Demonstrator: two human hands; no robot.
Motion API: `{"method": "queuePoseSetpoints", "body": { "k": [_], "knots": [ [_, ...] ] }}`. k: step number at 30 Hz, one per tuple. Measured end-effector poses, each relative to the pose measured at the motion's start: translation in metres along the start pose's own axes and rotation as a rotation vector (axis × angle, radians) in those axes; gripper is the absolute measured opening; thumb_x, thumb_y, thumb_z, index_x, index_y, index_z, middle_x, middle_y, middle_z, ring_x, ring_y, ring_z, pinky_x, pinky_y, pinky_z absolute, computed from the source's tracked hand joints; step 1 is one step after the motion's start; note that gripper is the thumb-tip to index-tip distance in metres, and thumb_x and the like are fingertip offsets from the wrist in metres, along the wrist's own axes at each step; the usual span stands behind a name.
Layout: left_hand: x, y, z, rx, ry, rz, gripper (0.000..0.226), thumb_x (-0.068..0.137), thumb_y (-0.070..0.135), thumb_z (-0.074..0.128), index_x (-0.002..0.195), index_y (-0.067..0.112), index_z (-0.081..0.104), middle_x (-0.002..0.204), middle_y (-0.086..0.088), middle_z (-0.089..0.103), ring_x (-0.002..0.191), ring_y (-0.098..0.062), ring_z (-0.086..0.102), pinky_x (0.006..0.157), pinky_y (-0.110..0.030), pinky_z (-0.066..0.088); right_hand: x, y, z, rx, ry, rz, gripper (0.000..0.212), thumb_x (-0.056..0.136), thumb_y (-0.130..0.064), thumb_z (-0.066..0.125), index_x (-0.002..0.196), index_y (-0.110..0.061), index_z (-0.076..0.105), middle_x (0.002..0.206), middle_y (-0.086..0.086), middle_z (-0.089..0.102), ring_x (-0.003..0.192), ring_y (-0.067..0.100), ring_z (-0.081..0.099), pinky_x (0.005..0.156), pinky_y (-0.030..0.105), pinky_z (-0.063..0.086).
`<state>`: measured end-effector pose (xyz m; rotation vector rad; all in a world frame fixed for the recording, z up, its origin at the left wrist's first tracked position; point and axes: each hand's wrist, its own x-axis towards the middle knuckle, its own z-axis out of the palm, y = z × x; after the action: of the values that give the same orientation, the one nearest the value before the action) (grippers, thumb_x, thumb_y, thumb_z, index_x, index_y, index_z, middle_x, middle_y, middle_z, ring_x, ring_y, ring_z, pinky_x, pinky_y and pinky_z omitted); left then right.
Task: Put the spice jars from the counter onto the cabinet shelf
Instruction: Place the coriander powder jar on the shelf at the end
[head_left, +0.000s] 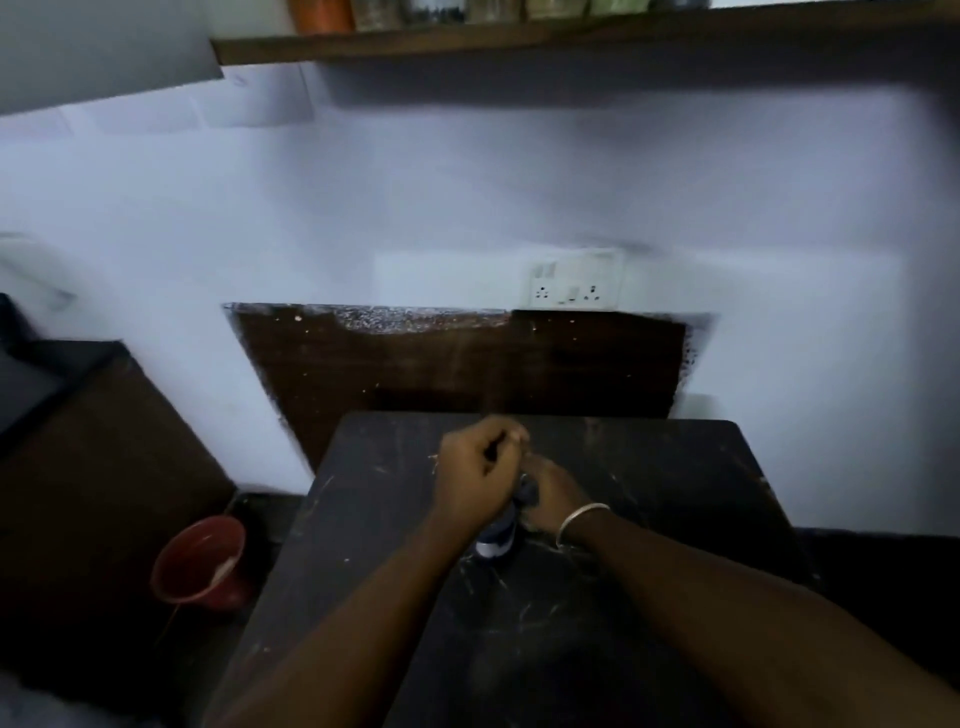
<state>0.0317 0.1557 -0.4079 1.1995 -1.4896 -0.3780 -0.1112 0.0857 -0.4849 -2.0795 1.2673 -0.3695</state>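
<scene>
A small spice jar (497, 540) with a pale label stands on the dark counter (649, 519), mostly hidden between my two hands. My left hand (475, 475) is closed over its top from the left. My right hand (550, 499), with a silver bangle on the wrist, wraps the jar from the right. The picture is blurred, so the jar's lid does not show. High up, a dark wooden shelf (467, 39) runs along the wall and carries several jars (405, 13), among them an orange one (322, 13).
A red bucket (200, 564) stands on the floor left of the counter. A brown surface (93, 467) lies further left. A white socket plate (576, 286) sits on the wall above a dark backsplash panel (467, 364). A grey cabinet underside (104, 47) hangs top left.
</scene>
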Motion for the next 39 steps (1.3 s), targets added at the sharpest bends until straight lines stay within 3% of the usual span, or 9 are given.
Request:
{"method": "queuePoseSetpoints", "body": {
  "k": [2, 4, 8, 12, 22, 27, 31, 35, 39],
  "knots": [
    [-0.03, -0.017, -0.012, 0.017, -0.046, -0.066, 0.021, 0.094, 0.02, 0.056, 0.09, 0.032, 0.073, 0.084, 0.016, 0.074, 0.07, -0.004, 0.071, 0.059, -0.025, 0.057, 0.011, 0.007, 0.016, -0.265, -0.172, 0.068, 0.077, 0.094, -0.023, 0.064, 0.161, -0.022, 0.027, 0.17, 0.014, 0.016, 0.158, 0.038, 0.009, 0.126, 0.047, 0.016],
    [-0.05, -0.025, -0.019, 0.027, -0.087, -0.124, 0.025, 0.094, 0.025, 0.056, 0.091, 0.043, 0.072, 0.092, 0.016, 0.075, 0.08, -0.008, 0.075, 0.067, -0.029, 0.062, 0.02, 0.013, 0.02, -0.402, -0.254, 0.146, 0.085, 0.096, -0.029, 0.062, 0.163, -0.035, 0.011, 0.173, 0.008, -0.003, 0.157, 0.04, -0.009, 0.126, 0.058, 0.009],
    [-0.078, -0.031, -0.02, 0.002, -0.135, -0.225, 0.026, 0.094, 0.033, 0.055, 0.096, 0.052, 0.073, 0.092, 0.015, 0.076, 0.08, -0.012, 0.076, 0.068, -0.028, 0.063, 0.029, 0.014, 0.019, -0.451, -0.362, 0.206, 0.088, 0.098, -0.032, 0.061, 0.163, -0.035, 0.002, 0.172, 0.011, 0.0, 0.158, 0.038, 0.001, 0.127, 0.053, 0.007],
    [-0.087, -0.04, -0.019, -0.018, -0.179, -0.296, 0.022, 0.096, 0.039, 0.054, 0.099, 0.047, 0.074, 0.086, 0.007, 0.075, 0.069, -0.018, 0.072, 0.061, -0.039, 0.062, 0.031, 0.015, 0.024, -0.577, -0.345, 0.265, 0.088, 0.095, -0.044, 0.062, 0.161, -0.043, 0.003, 0.17, 0.007, 0.008, 0.149, 0.045, 0.022, 0.117, 0.056, 0.034],
    [-0.072, -0.056, 0.007, 0.014, -0.313, -0.346, 0.021, 0.093, 0.042, 0.053, 0.095, 0.05, 0.072, 0.081, 0.014, 0.073, 0.069, -0.013, 0.072, 0.067, -0.048, 0.062, -0.019, 0.043, 0.055, -0.604, -0.21, 0.237, 0.06, 0.094, -0.048, 0.055, 0.149, -0.05, 0.031, 0.166, 0.009, 0.009, 0.142, 0.052, 0.02, 0.105, 0.054, 0.045],
    [-0.064, -0.06, 0.012, 0.035, -0.396, -0.392, 0.02, 0.089, 0.048, 0.052, 0.094, 0.046, 0.072, 0.09, 0.02, 0.072, 0.08, -0.006, 0.071, 0.075, -0.039, 0.063, -0.029, 0.04, 0.028, -0.413, -0.17, 0.304, 0.047, 0.088, -0.05, 0.061, 0.134, -0.051, 0.049, 0.158, 0.012, 0.016, 0.137, 0.048, 0.034, 0.107, 0.05, 0.045],
    [-0.047, -0.053, 0.013, -0.001, -0.362, -0.409, 0.022, 0.101, 0.02, 0.063, 0.104, 0.04, 0.071, 0.102, 0.016, 0.072, 0.097, 0.002, 0.068, 0.08, -0.017, 0.053, -0.025, 0.008, -0.042, -0.13, -0.095, 0.255, 0.06, 0.074, -0.047, 0.074, 0.13, -0.052, 0.055, 0.136, 0.002, 0.044, 0.127, 0.032, 0.049, 0.103, 0.045, 0.051],
    [-0.012, -0.015, 0.011, -0.261, -0.357, -0.405, 0.027, 0.104, 0.016, 0.061, 0.127, 0.029, 0.064, 0.118, 0.007, 0.071, 0.108, -0.005, 0.07, 0.085, -0.022, 0.058, -0.043, -0.035, -0.112, 0.266, -0.07, 0.011, 0.067, 0.066, -0.03, 0.089, 0.124, -0.045, 0.061, 0.122, -0.015, 0.062, 0.114, 0.01, 0.064, 0.083, 0.021, 0.056],
    [0.024, 0.048, 0.007, -0.548, -0.302, -0.415, 0.056, 0.098, 0.028, 0.057, 0.15, 0.014, 0.045, 0.138, -0.013, 0.063, 0.118, -0.023, 0.068, 0.095, -0.036, 0.058, -0.067, -0.075, -0.158, 0.476, 0.165, -0.19, 0.051, 0.072, -0.009, 0.091, 0.113, -0.023, 0.064, 0.117, 0.004, 0.07, 0.107, 0.013, 0.069, 0.089, 0.026, 0.056]
  ]
}}
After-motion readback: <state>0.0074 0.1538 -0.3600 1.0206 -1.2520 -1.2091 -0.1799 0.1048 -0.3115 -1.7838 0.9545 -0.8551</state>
